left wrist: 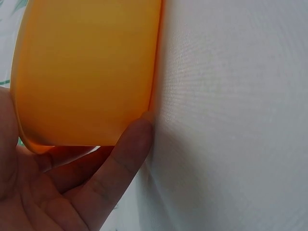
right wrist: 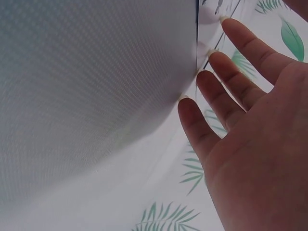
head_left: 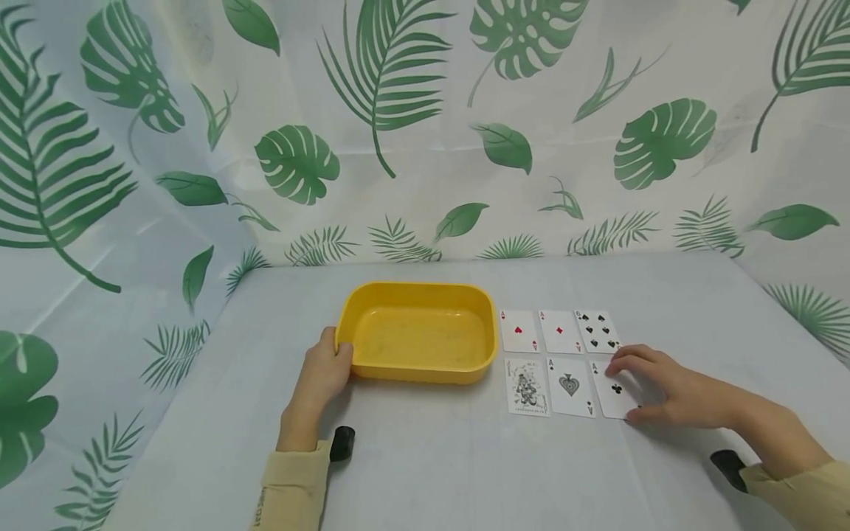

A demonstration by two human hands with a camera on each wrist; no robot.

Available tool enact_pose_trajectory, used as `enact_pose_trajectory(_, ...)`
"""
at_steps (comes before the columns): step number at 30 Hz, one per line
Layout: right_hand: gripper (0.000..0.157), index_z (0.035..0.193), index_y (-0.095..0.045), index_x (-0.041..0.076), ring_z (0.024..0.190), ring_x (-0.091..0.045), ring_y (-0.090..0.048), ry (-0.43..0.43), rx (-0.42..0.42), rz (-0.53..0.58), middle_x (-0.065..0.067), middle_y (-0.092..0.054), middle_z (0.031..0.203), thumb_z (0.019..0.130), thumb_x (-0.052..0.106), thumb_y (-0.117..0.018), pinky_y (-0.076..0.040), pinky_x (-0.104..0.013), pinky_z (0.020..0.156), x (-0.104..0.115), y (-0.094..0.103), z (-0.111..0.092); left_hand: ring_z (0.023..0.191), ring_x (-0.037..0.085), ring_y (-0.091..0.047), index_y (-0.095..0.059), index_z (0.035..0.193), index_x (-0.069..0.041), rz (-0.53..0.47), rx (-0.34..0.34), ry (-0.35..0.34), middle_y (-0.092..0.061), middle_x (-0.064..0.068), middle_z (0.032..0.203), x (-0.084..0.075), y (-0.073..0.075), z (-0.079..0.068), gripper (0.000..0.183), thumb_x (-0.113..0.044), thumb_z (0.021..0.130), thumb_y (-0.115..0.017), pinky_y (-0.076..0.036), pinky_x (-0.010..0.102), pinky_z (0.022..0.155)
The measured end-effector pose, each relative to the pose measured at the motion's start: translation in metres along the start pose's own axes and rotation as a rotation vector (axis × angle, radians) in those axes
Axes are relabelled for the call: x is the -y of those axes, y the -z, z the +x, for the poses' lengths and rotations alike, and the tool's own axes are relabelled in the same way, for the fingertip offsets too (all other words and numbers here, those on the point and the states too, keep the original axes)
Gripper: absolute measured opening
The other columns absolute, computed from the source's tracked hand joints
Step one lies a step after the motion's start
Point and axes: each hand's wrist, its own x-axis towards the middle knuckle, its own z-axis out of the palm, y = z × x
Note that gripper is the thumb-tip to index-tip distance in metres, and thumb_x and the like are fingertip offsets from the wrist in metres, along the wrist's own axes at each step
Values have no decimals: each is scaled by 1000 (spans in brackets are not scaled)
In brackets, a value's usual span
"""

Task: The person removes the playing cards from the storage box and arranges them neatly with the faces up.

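At its left end, a yellow plastic tray [head_left: 418, 375] is gripped by my left hand [head_left: 324, 375], thumb over the rim. The left wrist view shows fingers [left wrist: 126, 154] bent against the tray's outer wall [left wrist: 86, 72]. My right hand [head_left: 684, 394] lies over the right side of an ace of clubs [head_left: 607, 394], its fairly straight fingertips touching the card and the cloth. Left of that card lie an ace of spades [head_left: 569, 402] and a joker [head_left: 527, 391]. Behind them are an ace of hearts [head_left: 518, 330], an ace of diamonds [head_left: 560, 330] and a spade number card [head_left: 598, 330].
A pale cloth [head_left: 451, 457] covers the table. White sheets with green leaf prints [head_left: 299, 164] hang behind and at the sides. Dark devices [head_left: 341, 444] sit at both wrists, by the beige sleeves [head_left: 292, 479].
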Motion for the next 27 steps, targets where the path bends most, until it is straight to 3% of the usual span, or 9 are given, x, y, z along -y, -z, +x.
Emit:
enact_pose_trajectory(6, 49, 116, -61, 25, 119, -28, -41, 38, -45, -3, -6, -49, 130, 75, 25, -87, -15, -7, 96, 3, -6, 2, 90, 29, -52, -44, 131, 1, 17, 4, 9, -57, 15, 105, 5, 2, 0, 40, -21, 99, -35, -42, 43, 81)
enact_pose_trajectory(9, 47, 116, -61, 23, 121, -32, -41, 11, -25, 12, -8, -49, 131, 77, 26, -86, -27, -27, 104, 8, -5, 4, 90, 29, -53, -43, 132, 1, 31, 7, 4, -57, 15, 104, 8, 5, 0, 40, -22, 100, -34, -42, 43, 80)
enact_pose_trajectory(13, 44, 117, -62, 18, 124, -39, -41, -50, -1, 32, -12, -48, 133, 80, 28, -84, -35, -56, 96, 16, 0, 7, 89, 29, -54, -42, 135, 2, 56, 16, -29, -58, 16, 105, 8, 10, 2, 43, -24, 102, -33, -44, 44, 81)
enact_pose_trajectory(14, 43, 117, -62, 18, 124, -39, -41, -63, -1, 32, -12, -48, 133, 81, 29, -83, -36, -58, 95, 17, 1, 7, 90, 29, -54, -41, 137, 2, 66, 18, -41, -59, 17, 108, 8, 11, 3, 45, -26, 103, -32, -44, 45, 83)
enact_pose_trajectory(17, 43, 118, -62, 16, 124, -39, -42, -65, -10, 17, -12, -49, 133, 83, 29, -82, -38, -58, 94, 20, 5, 7, 96, 31, -57, -37, 144, 3, 106, 16, -81, -60, 23, 121, 6, 15, 5, 51, -31, 107, -33, -47, 48, 88)
enact_pose_trajectory(20, 41, 117, -63, 16, 122, -34, -45, -23, -51, -18, -8, -51, 131, 83, 28, -83, -38, -40, 97, 21, 7, 9, 110, 35, -58, -31, 150, 3, 129, 15, -94, -55, 27, 134, 6, 23, 5, 57, -36, 108, -34, -46, 52, 95)
enact_pose_trajectory(23, 39, 117, -63, 18, 120, -30, -47, 9, -85, -46, -4, -53, 129, 84, 26, -82, -36, -27, 94, 23, 8, 11, 115, 38, -58, -31, 151, 3, 142, 5, -94, -54, 27, 136, 7, 32, 2, 58, -37, 108, -35, -47, 53, 96)
enact_pose_trajectory(25, 37, 116, -64, 17, 120, -30, -47, 8, -94, -49, -3, -54, 128, 85, 25, -81, -37, -30, 95, 25, 9, 13, 114, 39, -58, -32, 150, 3, 162, -20, -102, -55, 26, 134, 6, 38, -1, 57, -35, 108, -36, -47, 53, 94)
enact_pose_trajectory(27, 34, 117, -64, 16, 121, -33, -47, -14, -86, -38, -6, -54, 129, 87, 25, -79, -40, -41, 97, 28, 10, 16, 112, 39, -59, -36, 148, 4, 196, -67, -130, -57, 25, 131, 5, 43, -4, 54, -31, 107, -39, -48, 53, 92)
